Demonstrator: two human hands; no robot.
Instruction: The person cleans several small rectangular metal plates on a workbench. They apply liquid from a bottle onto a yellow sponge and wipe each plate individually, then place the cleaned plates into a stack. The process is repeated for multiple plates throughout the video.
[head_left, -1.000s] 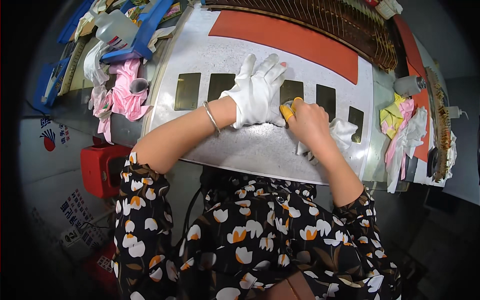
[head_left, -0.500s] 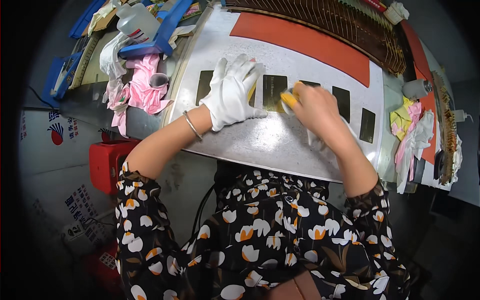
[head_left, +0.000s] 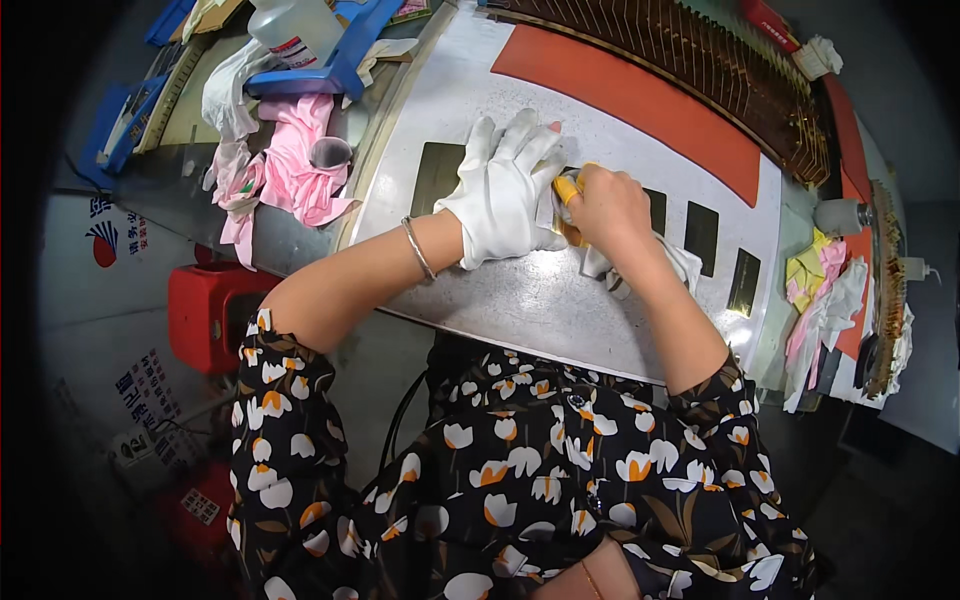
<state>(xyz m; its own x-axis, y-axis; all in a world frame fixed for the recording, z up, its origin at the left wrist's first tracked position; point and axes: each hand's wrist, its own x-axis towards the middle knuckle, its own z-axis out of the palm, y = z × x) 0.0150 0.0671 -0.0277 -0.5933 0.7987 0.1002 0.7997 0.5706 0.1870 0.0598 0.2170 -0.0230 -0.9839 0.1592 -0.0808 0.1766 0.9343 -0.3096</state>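
Note:
My left hand (head_left: 505,195), in a white glove, lies flat with its fingers spread over the white board (head_left: 560,300), beside and partly over a small dark gold-toned plate (head_left: 570,234). My right hand (head_left: 615,210) is bare apart from yellow finger covers (head_left: 567,190). Its fingers are pinched on a white cloth (head_left: 685,262) that trails under the wrist, and they press down at the plate by my left thumb. Most of that plate is hidden. Similar dark plates lie in a row: one (head_left: 437,180) left of my glove, others (head_left: 702,238) to the right.
An orange-red sheet (head_left: 640,110) lies along the board's far side, before a brown slotted rack (head_left: 680,65). At left are pink cloths (head_left: 300,165), a blue tray (head_left: 320,80) and a clear bottle (head_left: 297,30). More rags (head_left: 825,280) lie at right; a red stool (head_left: 215,310) stands below left.
My right hand has moved left along the board, and my left hand slightly right, so they are now close together over the plate. The whole view has shifted a little.

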